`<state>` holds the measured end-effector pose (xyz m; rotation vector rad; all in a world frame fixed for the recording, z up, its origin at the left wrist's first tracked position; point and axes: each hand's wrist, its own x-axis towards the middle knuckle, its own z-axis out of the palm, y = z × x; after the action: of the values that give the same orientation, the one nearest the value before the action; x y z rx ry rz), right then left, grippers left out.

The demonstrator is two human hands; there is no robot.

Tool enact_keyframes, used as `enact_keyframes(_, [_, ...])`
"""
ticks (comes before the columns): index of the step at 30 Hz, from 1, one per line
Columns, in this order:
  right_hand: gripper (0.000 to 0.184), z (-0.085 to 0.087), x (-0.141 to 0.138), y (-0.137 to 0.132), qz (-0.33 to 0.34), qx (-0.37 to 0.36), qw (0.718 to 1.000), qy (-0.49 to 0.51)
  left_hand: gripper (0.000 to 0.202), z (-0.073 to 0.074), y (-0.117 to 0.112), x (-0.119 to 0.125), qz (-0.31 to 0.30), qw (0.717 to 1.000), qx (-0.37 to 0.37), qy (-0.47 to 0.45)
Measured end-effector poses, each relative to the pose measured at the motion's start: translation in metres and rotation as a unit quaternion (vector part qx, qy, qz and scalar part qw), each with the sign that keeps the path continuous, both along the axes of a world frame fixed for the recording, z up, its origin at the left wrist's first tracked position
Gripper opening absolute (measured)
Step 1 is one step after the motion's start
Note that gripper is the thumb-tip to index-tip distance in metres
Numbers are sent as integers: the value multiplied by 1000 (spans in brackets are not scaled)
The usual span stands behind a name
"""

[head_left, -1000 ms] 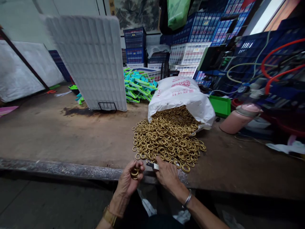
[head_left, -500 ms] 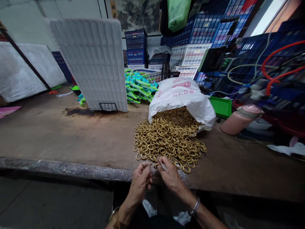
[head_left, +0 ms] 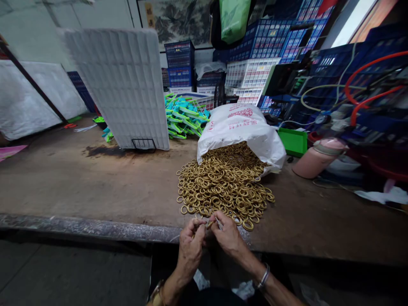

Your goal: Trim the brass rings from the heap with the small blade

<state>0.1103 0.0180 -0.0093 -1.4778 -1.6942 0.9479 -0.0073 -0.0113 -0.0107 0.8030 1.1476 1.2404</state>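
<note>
A heap of brass rings [head_left: 223, 187] spills from a white sack [head_left: 242, 127] lying on its side on the brown table [head_left: 95, 182]. Both of my hands meet at the table's near edge, just in front of the heap. My left hand [head_left: 190, 246] is closed, its fingers pinched round brass rings. My right hand [head_left: 228, 236] is closed too, pinching a small pale piece against a ring [head_left: 210, 223] between the two hands. What the pale piece is cannot be made out.
A white gridded panel [head_left: 124, 85] stands upright at the back left. Green and blue plastic parts [head_left: 183, 117] are piled behind it. A green box [head_left: 293, 142] and a pink bottle [head_left: 318, 157] lie to the right. Stacked crates [head_left: 251, 72] and hoses [head_left: 366, 72] fill the back.
My left hand, earlier held apart with rings in its palm, has moved right to meet my right hand. Both hands now pinch together at the table's edge.
</note>
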Motion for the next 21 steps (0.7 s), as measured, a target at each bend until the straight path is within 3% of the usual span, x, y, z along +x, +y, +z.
enact_keyframes(4, [7, 8, -2, -2, -1, 2, 1000, -21, 22, 4, 0, 0, 2, 999, 37, 36])
enact_keyframes(7, [9, 11, -2, -4, 30, -28, 999, 30, 24, 10, 2, -2, 8, 999, 27, 28])
enact_keyframes(14, [27, 5, 0, -3, 39, -53, 996, 68, 28, 12, -1, -4, -28, 999, 22, 39])
enact_keyframes(18, [26, 7, -1, -3, 25, -64, 996, 63, 31, 5, -4, -6, -96, 993, -64, -23])
enact_keyframes(21, [28, 14, -2, -5, 23, -85, 992, 91, 32, 4, -5, -7, -123, 986, -73, -82])
